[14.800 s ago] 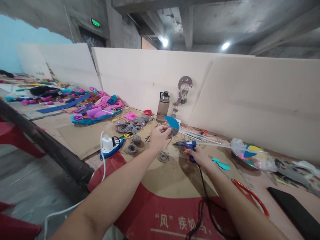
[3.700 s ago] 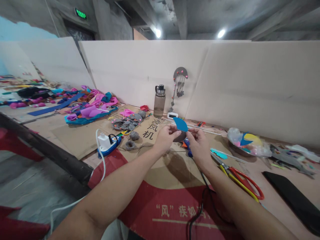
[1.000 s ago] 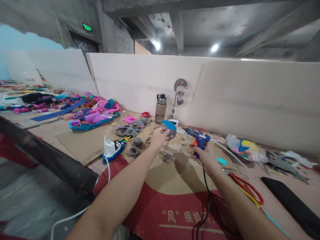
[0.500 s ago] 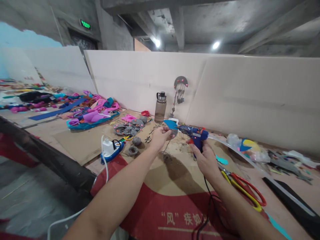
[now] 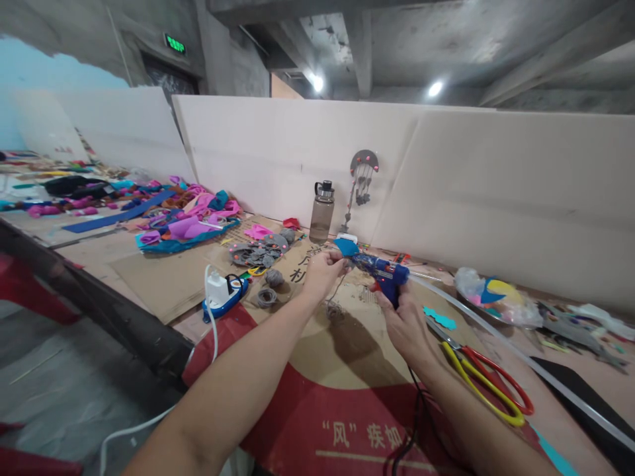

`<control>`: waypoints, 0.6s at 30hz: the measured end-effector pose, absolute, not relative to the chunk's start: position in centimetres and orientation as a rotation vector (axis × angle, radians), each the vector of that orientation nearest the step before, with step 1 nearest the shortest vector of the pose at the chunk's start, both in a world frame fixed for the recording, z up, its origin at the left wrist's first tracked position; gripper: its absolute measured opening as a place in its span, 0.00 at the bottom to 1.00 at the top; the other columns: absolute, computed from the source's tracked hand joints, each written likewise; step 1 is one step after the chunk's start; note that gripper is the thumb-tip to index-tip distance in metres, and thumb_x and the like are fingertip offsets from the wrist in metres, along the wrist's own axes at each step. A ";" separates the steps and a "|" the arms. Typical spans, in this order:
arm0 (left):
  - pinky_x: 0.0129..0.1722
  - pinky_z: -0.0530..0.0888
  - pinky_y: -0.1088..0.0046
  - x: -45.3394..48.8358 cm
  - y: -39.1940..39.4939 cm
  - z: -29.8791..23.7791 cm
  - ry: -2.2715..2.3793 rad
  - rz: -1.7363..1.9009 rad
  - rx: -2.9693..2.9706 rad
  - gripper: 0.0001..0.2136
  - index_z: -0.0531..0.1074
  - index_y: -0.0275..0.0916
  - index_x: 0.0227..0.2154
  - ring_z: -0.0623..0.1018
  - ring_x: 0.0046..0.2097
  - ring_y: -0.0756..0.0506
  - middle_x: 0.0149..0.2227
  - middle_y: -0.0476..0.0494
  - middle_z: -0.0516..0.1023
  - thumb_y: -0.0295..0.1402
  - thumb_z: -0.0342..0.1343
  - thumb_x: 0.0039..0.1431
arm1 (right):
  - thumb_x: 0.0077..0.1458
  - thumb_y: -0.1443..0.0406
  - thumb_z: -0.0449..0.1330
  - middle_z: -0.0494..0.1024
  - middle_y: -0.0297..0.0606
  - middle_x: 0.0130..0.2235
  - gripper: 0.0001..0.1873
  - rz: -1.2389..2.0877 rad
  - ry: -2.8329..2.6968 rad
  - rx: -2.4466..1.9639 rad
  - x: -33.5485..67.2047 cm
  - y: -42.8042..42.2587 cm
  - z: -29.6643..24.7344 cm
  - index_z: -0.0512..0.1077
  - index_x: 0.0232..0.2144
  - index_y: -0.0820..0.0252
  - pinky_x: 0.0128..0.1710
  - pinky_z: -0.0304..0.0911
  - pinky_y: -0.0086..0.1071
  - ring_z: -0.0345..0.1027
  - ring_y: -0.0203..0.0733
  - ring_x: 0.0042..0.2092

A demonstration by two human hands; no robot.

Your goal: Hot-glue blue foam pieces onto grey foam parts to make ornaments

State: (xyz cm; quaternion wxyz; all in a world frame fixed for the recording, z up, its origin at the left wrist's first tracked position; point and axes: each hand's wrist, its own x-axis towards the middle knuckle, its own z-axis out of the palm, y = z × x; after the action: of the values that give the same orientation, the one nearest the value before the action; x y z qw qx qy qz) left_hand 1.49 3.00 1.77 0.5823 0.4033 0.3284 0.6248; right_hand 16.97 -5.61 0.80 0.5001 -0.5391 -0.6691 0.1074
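My left hand point(image 5: 323, 272) pinches a small blue felt piece point(image 5: 346, 246), with some grey material at its lower edge. Grey yarn point(image 5: 335, 309) trails below the fingers and lies in a loose tangle on the cardboard. Wrapped round the handle of a blue hot glue gun point(image 5: 391, 276) is my right hand point(image 5: 404, 324). The gun's nozzle points left and meets the felt piece close to my left fingertips; whether it touches is too small to tell. A long clear glue stick point(image 5: 466, 311) runs out of the gun's back.
Scissors point(image 5: 479, 377) with red and yellow handles lie by my right forearm. A water bottle point(image 5: 322, 213) stands near the white board. Left are a blue power strip point(image 5: 225, 301), a grey yarn ball point(image 5: 273, 277), grey felt pieces point(image 5: 260, 251) and coloured fabric point(image 5: 193, 228).
The glue gun has tilted and moved slightly left, its nozzle now lower and closer to my left fingers. The glue stick behind it has swung up. The view has shifted slightly.
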 end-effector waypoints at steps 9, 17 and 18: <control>0.38 0.77 0.69 1.3 3.0 1.8 0.717 1.510 0.958 0.06 0.68 0.33 0.25 0.75 0.27 0.53 0.22 0.51 0.72 0.20 0.59 0.51 | 0.59 0.53 0.52 0.75 0.45 0.43 0.21 0.202 -1.568 -1.343 17.4 -5.3 0.4 0.68 0.47 0.60 0.50 0.61 0.47 0.68 0.50 0.44; 0.39 0.77 0.68 1.3 2.8 1.8 0.677 1.532 0.955 0.08 0.67 0.34 0.25 0.75 0.28 0.53 0.24 0.51 0.72 0.23 0.63 0.48 | 0.59 0.55 0.52 0.75 0.47 0.46 0.22 0.078 -1.565 -1.358 17.2 -5.5 0.8 0.68 0.51 0.61 0.51 0.61 0.48 0.68 0.51 0.47; 0.39 0.77 0.69 1.3 2.8 1.8 0.678 1.531 0.954 0.08 0.68 0.34 0.25 0.75 0.28 0.53 0.23 0.51 0.72 0.23 0.63 0.48 | 0.59 0.54 0.52 0.75 0.47 0.46 0.22 0.089 -1.567 -1.350 17.1 -5.5 0.7 0.68 0.51 0.61 0.51 0.61 0.48 0.68 0.51 0.46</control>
State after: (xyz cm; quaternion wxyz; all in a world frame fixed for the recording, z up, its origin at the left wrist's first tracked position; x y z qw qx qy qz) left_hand 1.32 2.80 1.85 0.5707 0.4066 0.2890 0.6523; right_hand 17.09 -5.50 0.72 0.5103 -0.5609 -0.6509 0.0368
